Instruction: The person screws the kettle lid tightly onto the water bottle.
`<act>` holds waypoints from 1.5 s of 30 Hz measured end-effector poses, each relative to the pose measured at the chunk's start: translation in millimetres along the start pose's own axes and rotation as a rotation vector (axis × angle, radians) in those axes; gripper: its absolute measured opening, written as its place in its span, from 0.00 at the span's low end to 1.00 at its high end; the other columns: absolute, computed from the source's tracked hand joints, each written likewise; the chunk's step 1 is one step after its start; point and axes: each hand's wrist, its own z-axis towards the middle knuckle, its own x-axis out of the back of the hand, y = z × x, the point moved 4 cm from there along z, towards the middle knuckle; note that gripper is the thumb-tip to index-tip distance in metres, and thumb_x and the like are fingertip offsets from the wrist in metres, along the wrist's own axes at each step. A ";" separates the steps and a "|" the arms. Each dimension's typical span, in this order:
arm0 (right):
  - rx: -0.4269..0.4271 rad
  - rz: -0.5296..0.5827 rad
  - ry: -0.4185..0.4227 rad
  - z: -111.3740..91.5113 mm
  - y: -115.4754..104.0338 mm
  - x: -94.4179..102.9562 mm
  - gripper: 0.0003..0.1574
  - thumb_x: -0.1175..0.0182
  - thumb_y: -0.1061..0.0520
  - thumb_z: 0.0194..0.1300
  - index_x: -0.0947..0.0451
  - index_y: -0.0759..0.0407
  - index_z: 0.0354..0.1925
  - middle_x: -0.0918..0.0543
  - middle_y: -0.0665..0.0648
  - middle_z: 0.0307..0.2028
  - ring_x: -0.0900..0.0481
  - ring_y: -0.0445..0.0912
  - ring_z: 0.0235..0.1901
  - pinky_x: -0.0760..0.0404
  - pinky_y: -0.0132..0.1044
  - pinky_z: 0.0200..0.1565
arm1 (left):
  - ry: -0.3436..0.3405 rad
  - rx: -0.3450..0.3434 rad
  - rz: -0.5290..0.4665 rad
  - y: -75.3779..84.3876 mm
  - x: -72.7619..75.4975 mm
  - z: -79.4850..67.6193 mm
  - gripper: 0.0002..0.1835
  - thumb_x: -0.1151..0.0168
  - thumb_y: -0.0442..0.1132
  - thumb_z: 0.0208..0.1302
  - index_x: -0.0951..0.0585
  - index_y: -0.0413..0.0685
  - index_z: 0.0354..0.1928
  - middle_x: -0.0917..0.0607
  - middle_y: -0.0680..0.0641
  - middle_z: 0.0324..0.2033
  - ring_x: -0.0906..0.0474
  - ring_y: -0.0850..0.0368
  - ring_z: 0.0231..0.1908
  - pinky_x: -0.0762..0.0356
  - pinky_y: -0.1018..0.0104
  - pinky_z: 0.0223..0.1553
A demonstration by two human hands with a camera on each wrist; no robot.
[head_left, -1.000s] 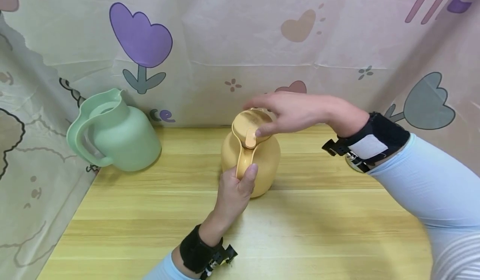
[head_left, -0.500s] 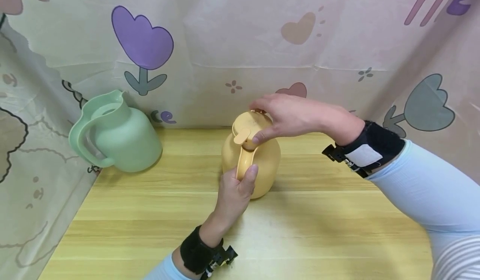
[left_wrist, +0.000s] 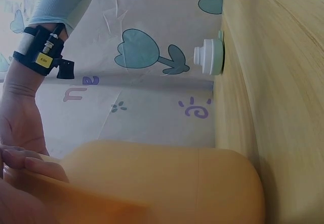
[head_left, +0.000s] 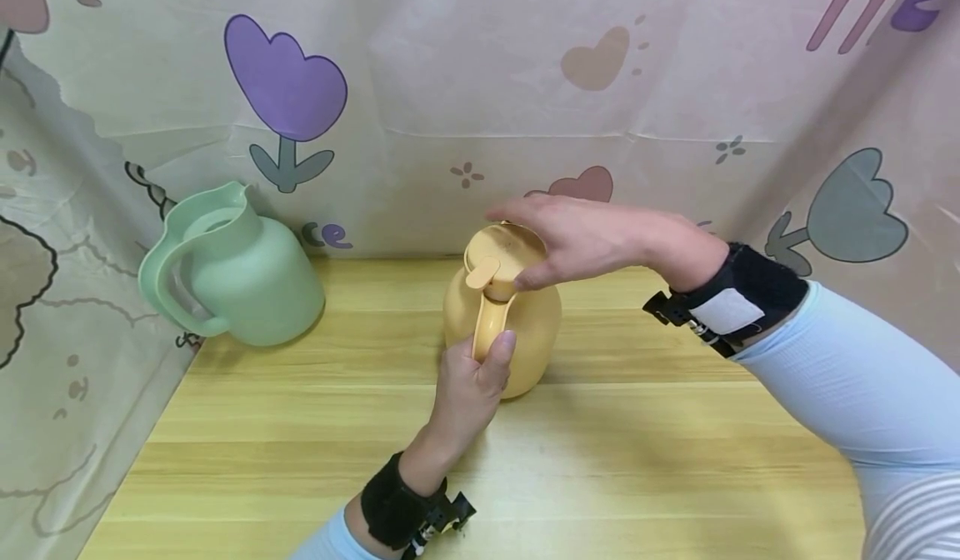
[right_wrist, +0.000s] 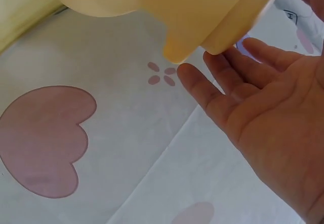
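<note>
Left hand (head_left: 468, 383) on handle (head_left: 491, 331), right hand (head_left: 576, 237) at lid (head_left: 516, 247)

My head feed shows the left fingers wrapped round the yellow jug (head_left: 536, 339)'s handle, the jug upright mid-table. The right hand's fingers reach loosely extended across the lid, thumb apart; I can't be sure which tips touch. Farther left stands a green jug (head_left: 262, 281), then a patterned sheet (head_left: 465, 60).
</note>
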 end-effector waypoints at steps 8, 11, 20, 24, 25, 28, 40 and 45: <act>-0.090 -0.063 0.053 3.3 4.3 -1.5 0.56 0.38 0.20 0.46 0.35 0.49 0.64 0.28 0.49 0.55 0.31 0.44 0.51 0.28 0.44 0.54 | 0.012 0.025 -0.004 -2.8 -0.3 0.6 0.21 0.44 0.40 0.69 0.30 0.43 0.16 0.31 0.47 0.10 0.36 0.60 0.12 0.37 0.69 0.14; -0.101 -0.069 0.054 3.0 4.9 -2.1 0.57 0.40 0.18 0.45 0.36 0.48 0.64 0.28 0.49 0.55 0.31 0.44 0.51 0.28 0.45 0.54 | 0.010 0.014 -0.010 -1.1 -0.1 0.4 0.21 0.44 0.42 0.69 0.31 0.44 0.16 0.31 0.48 0.09 0.36 0.60 0.11 0.38 0.69 0.14; 0.029 -0.003 0.048 1.3 -0.2 -5.5 0.45 0.35 0.33 0.53 0.37 0.43 0.65 0.29 0.41 0.54 0.34 0.40 0.52 0.31 0.39 0.53 | 0.003 0.016 -0.022 2.8 0.0 0.5 0.21 0.44 0.39 0.69 0.31 0.44 0.16 0.32 0.49 0.10 0.37 0.60 0.12 0.38 0.70 0.15; 0.034 -0.009 0.054 2.0 -0.5 -6.4 0.44 0.35 0.35 0.54 0.36 0.44 0.65 0.29 0.40 0.54 0.34 0.39 0.52 0.31 0.38 0.53 | 0.004 0.025 -0.012 17.0 0.1 -0.4 0.20 0.45 0.36 0.69 0.32 0.43 0.16 0.33 0.50 0.10 0.37 0.63 0.12 0.39 0.72 0.16; 0.023 -0.014 0.059 2.3 0.0 -6.4 0.45 0.35 0.34 0.54 0.36 0.45 0.65 0.29 0.41 0.54 0.34 0.39 0.52 0.31 0.38 0.53 | 0.004 0.023 -0.009 22.0 0.2 -0.6 0.20 0.45 0.35 0.69 0.32 0.43 0.16 0.33 0.51 0.10 0.37 0.63 0.13 0.39 0.72 0.16; -0.025 -0.033 0.069 3.3 2.3 -6.6 0.49 0.36 0.28 0.52 0.36 0.48 0.65 0.29 0.45 0.55 0.34 0.41 0.54 0.31 0.41 0.55 | 0.009 0.008 -0.003 33.6 0.5 -1.2 0.20 0.45 0.35 0.68 0.32 0.42 0.16 0.32 0.50 0.10 0.37 0.64 0.13 0.37 0.71 0.15; -0.036 -0.023 0.066 0.6 4.5 -6.1 0.55 0.37 0.24 0.49 0.39 0.47 0.68 0.30 0.46 0.58 0.34 0.42 0.55 0.30 0.43 0.55 | 0.005 0.012 0.005 1.7 -0.5 -0.1 0.20 0.44 0.40 0.69 0.30 0.45 0.17 0.31 0.49 0.10 0.36 0.61 0.12 0.37 0.70 0.14; 0.023 0.009 0.039 0.2 2.6 -5.7 0.46 0.34 0.37 0.54 0.40 0.43 0.67 0.29 0.43 0.53 0.33 0.40 0.51 0.30 0.39 0.51 | 0.007 -0.004 -0.001 1.5 0.2 -0.1 0.20 0.44 0.42 0.69 0.30 0.46 0.17 0.31 0.48 0.10 0.35 0.60 0.12 0.37 0.69 0.14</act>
